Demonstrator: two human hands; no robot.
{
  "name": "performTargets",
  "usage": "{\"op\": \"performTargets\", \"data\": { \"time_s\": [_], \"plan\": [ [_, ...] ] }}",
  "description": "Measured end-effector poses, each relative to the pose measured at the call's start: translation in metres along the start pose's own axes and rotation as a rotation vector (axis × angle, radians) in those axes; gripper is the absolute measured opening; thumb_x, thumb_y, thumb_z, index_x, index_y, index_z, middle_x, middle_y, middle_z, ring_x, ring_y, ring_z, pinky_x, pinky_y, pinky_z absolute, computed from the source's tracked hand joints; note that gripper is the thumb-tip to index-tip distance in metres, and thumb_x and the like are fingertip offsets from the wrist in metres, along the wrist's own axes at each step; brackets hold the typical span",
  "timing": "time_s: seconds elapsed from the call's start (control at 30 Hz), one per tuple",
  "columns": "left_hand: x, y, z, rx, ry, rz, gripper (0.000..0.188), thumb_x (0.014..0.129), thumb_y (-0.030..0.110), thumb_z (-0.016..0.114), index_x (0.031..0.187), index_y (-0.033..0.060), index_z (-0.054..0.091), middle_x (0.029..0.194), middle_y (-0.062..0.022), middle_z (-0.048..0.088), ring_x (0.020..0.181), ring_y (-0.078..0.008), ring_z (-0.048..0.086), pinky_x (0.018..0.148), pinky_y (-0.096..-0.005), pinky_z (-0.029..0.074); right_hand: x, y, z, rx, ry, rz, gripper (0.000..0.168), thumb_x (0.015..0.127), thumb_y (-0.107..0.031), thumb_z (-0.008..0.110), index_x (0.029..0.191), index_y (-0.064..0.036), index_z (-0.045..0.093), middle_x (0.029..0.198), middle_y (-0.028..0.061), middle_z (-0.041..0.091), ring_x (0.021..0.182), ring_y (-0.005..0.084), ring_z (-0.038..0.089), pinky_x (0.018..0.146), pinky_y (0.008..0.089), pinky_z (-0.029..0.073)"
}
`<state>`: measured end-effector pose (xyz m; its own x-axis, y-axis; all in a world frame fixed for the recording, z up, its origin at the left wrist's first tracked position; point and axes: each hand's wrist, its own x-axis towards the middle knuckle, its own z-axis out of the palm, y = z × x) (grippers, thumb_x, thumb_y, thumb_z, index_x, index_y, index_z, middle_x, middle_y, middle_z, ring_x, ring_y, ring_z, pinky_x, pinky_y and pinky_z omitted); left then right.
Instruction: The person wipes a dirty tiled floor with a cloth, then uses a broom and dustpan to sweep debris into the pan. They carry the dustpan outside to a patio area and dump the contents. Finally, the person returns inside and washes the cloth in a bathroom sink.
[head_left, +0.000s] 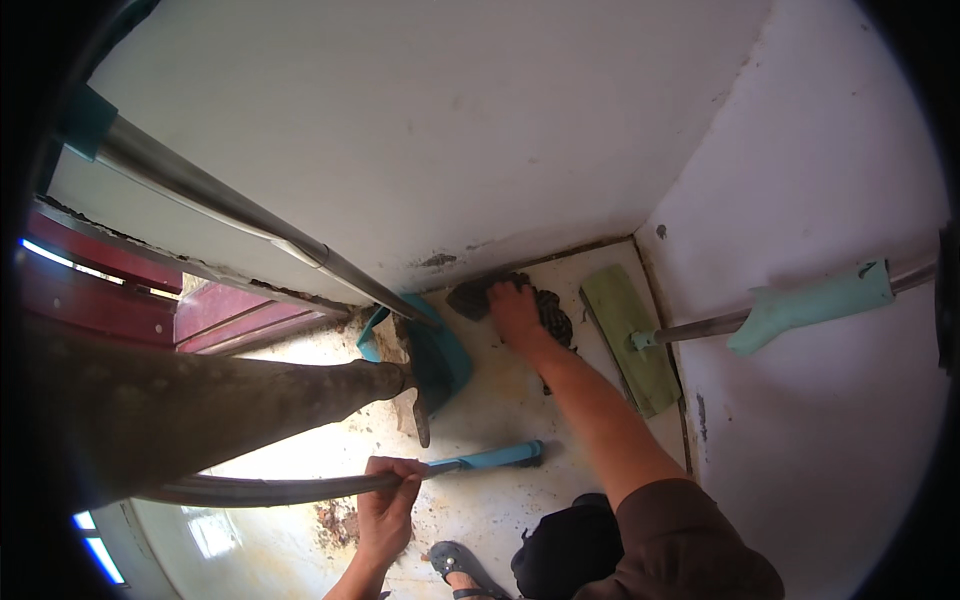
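My left hand (388, 506) grips the metal handle of a blue-headed broom (491, 455), whose head rests on the pale floor. My right hand (515, 311) reaches down to dark, crumpled cloth or footwear (555, 319) near the wall; its fingertips are on the dark material, but whether they close on it cannot be told. Left of it stands a teal dustpan (442, 352) with a long metal handle. To the right, a green flat mop head (630, 341) lies by the wall corner.
White walls (450, 150) meet at the corner. A dark wooden leg-like post (300, 390) crosses the left side. Red slats (240, 315) show at far left. Debris (337, 523) lies on the floor near a foot in a clog (450, 561).
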<state>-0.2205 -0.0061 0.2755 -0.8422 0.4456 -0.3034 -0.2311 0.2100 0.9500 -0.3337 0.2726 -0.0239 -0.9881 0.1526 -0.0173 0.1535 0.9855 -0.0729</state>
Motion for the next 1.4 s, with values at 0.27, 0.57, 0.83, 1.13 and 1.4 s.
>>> {"op": "performTargets", "data": {
  "time_s": [0.27,0.57,0.83,1.13,1.4],
  "plan": [
    [0.002,-0.003,0.0,-0.011,-0.023,0.017,0.013,0.093,-0.002,0.054,0.101,0.0051,0.045,0.102,-0.0086,0.06,0.092,-0.0112,0.052,0.085,-0.0249,0.041,-0.006,0.003,-0.002,0.049,0.097,0.033,0.029,0.082,-0.017,0.056,0.11,-0.011,0.062,0.107,0.0064,0.056,0.106,0.0262,0.052,0.08,0.0467,0.044],
    [-0.001,-0.005,0.0,-0.037,0.023,0.006,0.014,0.092,-0.006,0.052,0.1,0.004,0.046,0.101,-0.0091,0.061,0.091,-0.0107,0.053,0.082,-0.0243,0.042,-0.001,0.013,-0.003,0.085,0.011,0.143,0.034,0.081,-0.016,0.061,0.115,-0.011,0.059,0.114,0.0084,0.053,0.107,0.0278,0.051,0.079,0.046,0.045],
    [-0.003,-0.004,-0.003,-0.032,0.046,0.014,0.012,0.093,-0.004,0.053,0.099,0.0039,0.046,0.1,-0.0092,0.061,0.092,-0.0122,0.054,0.085,-0.0257,0.042,0.007,0.022,-0.022,0.214,-0.041,0.213,0.041,0.084,-0.01,0.059,0.125,-0.004,0.054,0.123,0.0128,0.052,0.117,0.032,0.047,0.091,0.0513,0.043],
    [-0.007,0.002,-0.003,-0.063,0.012,-0.019,0.011,0.093,-0.002,0.055,0.098,0.0038,0.047,0.099,-0.0084,0.061,0.091,-0.0114,0.053,0.083,-0.0251,0.042,-0.014,0.04,-0.037,0.216,-0.089,0.202,0.05,0.079,-0.021,0.064,0.126,-0.008,0.054,0.127,0.0125,0.049,0.116,0.0331,0.045,0.088,0.0562,0.041],
    [-0.004,0.0,-0.005,-0.081,0.003,-0.075,0.013,0.092,-0.003,0.055,0.098,0.0038,0.046,0.099,-0.0097,0.061,0.091,-0.0118,0.053,0.085,-0.0266,0.042,-0.015,-0.002,-0.036,0.384,-0.2,0.194,0.041,0.081,-0.033,0.064,0.115,-0.01,0.06,0.115,0.0114,0.054,0.114,0.0339,0.047,0.091,0.0602,0.039]
  ]
}}
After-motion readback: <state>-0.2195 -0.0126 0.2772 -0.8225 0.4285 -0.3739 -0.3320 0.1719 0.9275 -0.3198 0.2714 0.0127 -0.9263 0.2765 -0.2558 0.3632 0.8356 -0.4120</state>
